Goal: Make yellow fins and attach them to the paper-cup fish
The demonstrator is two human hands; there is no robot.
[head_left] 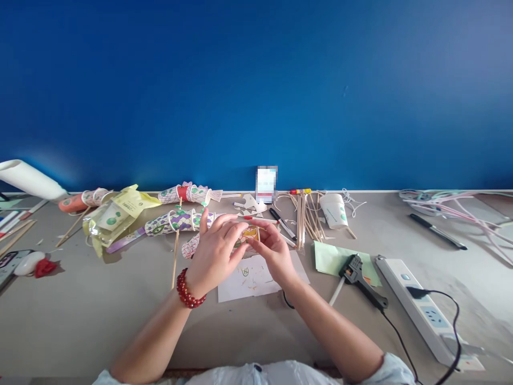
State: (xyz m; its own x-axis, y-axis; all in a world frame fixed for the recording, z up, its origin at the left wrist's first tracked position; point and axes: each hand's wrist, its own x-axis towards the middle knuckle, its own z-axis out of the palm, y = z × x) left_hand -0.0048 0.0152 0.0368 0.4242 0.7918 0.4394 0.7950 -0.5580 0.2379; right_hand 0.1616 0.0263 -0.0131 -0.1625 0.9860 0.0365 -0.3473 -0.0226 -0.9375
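Observation:
Both hands meet over the middle of the table around a paper cup (251,233) coloured yellow and orange, mostly covered by the fingers. My left hand (218,248), with a red bead bracelet on its wrist, is closed over the cup's left side; one finger points up. My right hand (274,251) pinches the cup's right rim between thumb and fingers. A pink-patterned cup (189,246) shows left of my left hand; whether it joins the held cup is hidden. Under the hands lies a white sheet of paper (236,286) with small coloured marks.
Patterned cup chains (158,222) on sticks and a yellow cup package (120,211) lie left. Wooden sticks (301,222), stacked cups (334,210) and a marker (280,222) are behind. A glue gun (363,280) and a corded power strip (417,310) lie right. A blue wall (256,96) closes the back.

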